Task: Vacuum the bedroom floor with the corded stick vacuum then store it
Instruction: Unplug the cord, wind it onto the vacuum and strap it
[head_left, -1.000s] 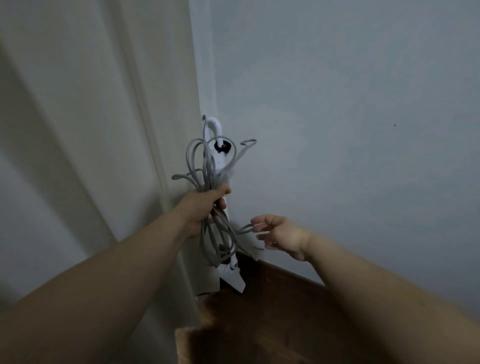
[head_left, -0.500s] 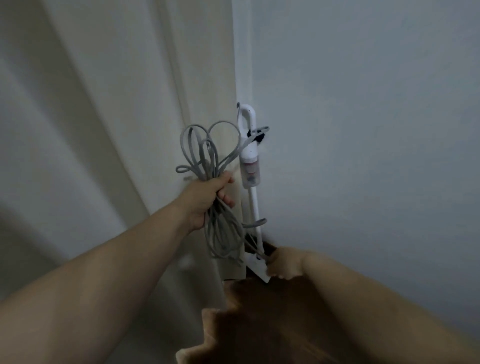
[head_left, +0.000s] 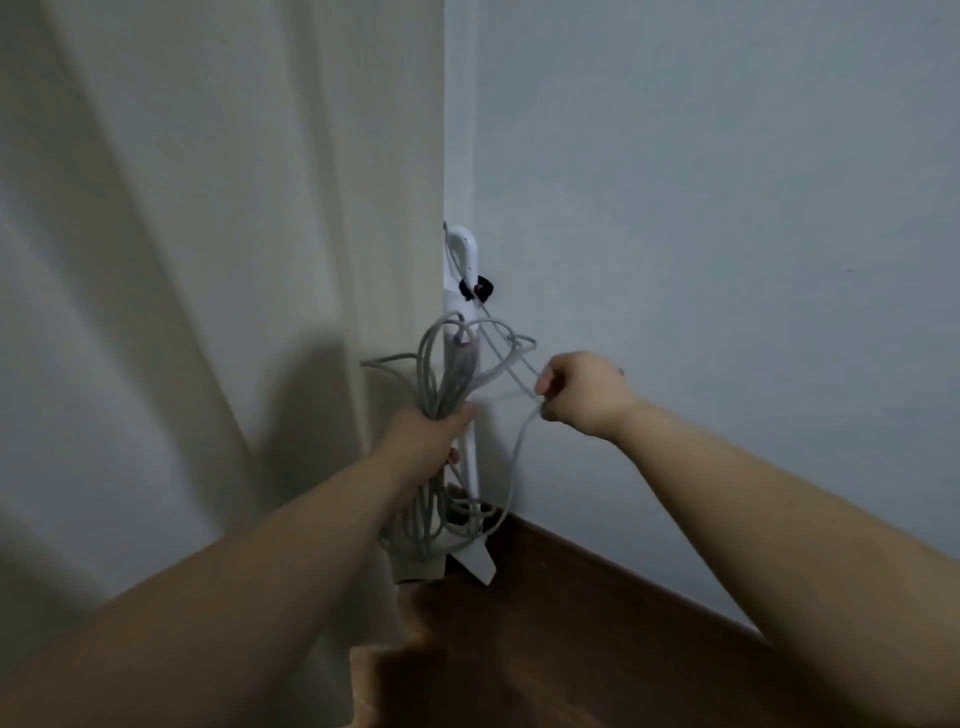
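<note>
Grey looped cord (head_left: 441, 374) bundle: left hand (head_left: 426, 431) grips | right hand (head_left: 582, 389) pinches strand

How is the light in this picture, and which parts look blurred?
Head view: dim, flat light; a soft shadow falls on the curtain left of the cord. The strand at the right hand is motion-blurred; the vacuum stays fairly sharp. Wide-angle stretch enlarges the forearms.
</note>
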